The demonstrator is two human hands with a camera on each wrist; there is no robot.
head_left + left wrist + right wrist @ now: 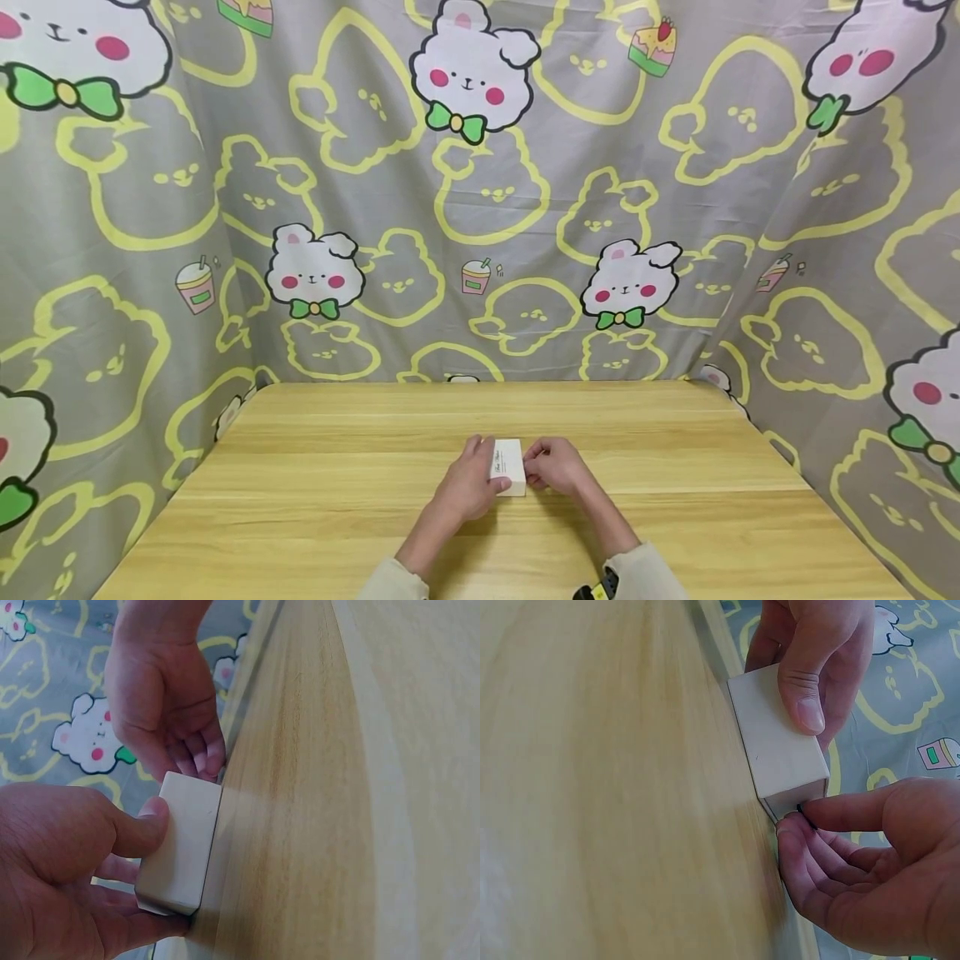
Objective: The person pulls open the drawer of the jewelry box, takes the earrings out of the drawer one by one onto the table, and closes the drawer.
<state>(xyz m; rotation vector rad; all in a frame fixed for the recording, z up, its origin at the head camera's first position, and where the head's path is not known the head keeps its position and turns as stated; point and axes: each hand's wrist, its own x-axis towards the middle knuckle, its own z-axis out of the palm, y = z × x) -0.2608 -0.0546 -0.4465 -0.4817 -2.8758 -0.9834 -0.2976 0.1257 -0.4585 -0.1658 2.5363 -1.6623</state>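
Head: white box [510,459] on wooden table [360,467], left hand [465,487] gripping it, right hand [557,467] at box's right end.
Left wrist: thumb presses box side; loose hold could let box slide or twist.
Right wrist: fingertips pinch small dark tab [807,817]; shallow pinch could slip, hard tug might tear tab.

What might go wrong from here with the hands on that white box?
The right hand pinches a small dark piece at the end of the white box; with so little of it showing, it might slip from the fingers. The left hand grips the box at the other end, so a hard pull could perhaps slide or twist it out of that grip.
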